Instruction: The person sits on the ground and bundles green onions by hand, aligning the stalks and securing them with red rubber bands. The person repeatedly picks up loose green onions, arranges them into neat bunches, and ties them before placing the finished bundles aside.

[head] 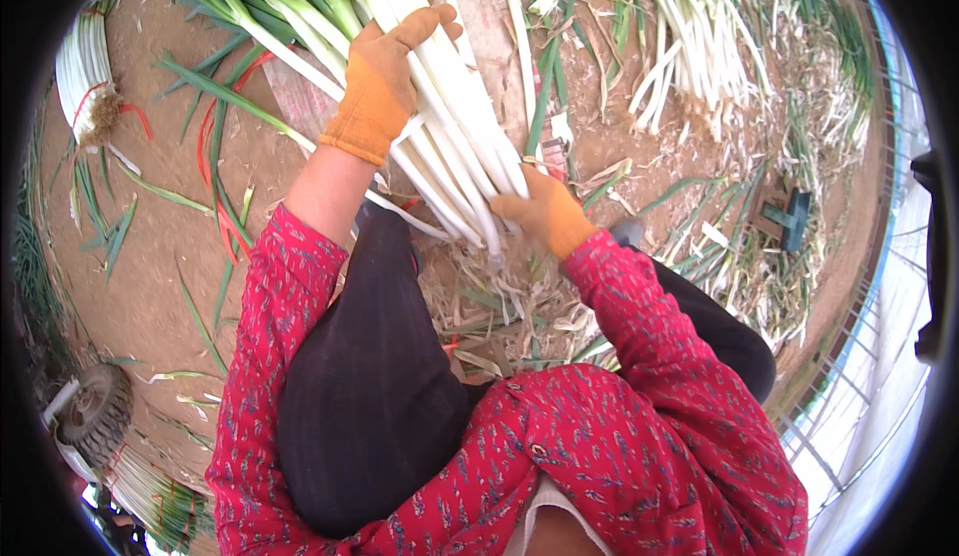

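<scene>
Both of my hands wear orange work gloves. My left hand (382, 80) grips a thick bunch of long green onions (457, 121) around the white stalks, its thumb across the top. Lower down, my right hand (545, 207) is around the right side of the same bunch near the root ends; some of its fingers are hidden behind the stalks. The bunch slants, green leaves towards the upper left and roots towards me. Under it lies a worn woven sack (491, 39) with red print. A few single onions lie on and beside the sack.
A tied onion bundle (84, 84) stands at the left, with red ties (206, 151) on the soil nearby. Loose onions (697, 54) lie at the upper right, by trimmed leaves and a green object (796, 219). A wheel (96, 415) and more bundles (150, 492) are lower left.
</scene>
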The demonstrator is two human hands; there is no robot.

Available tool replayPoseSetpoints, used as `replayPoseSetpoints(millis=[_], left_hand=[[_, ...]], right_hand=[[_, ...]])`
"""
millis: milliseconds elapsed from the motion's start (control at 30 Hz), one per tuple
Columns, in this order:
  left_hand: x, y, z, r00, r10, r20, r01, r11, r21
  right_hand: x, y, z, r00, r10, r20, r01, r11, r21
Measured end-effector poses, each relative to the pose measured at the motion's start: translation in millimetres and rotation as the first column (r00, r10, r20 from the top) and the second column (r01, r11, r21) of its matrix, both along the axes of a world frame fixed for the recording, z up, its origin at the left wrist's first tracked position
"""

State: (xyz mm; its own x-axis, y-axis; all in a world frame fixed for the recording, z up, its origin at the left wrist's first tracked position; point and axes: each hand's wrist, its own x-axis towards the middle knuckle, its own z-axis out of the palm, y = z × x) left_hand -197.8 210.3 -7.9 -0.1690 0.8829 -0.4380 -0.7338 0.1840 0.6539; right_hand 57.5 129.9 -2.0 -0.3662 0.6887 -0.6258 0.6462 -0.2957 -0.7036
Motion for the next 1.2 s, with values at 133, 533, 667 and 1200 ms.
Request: replayPoseSetpoints(millis=[133,533,667,1200], left_hand=[[-7,-5,-6,0.996,0.086,0.009,-0.086,0.996,0.022],[-24,-12,16,0.931,-0.239,-0.276,0.235,0.971,-0.047],[-53,-38,47,0.663,0.006,-0.749,0.144,0.98,0.136],[-6,-26,-5,-0.409,0.411,-0.815,0.688,0.726,0.021]], right_hand=[[-21,-5,55,0.897,0.167,0.409,-0.317,0.888,0.332],[-52,-4,-21,0.952,0.238,0.193,-0.292,0.519,0.803],[-46,-2,-24,0.946,0.213,0.243,-0.32,0.513,0.796],[-9,22,5,0.993,0.009,0.122,-0.063,0.89,0.452]])
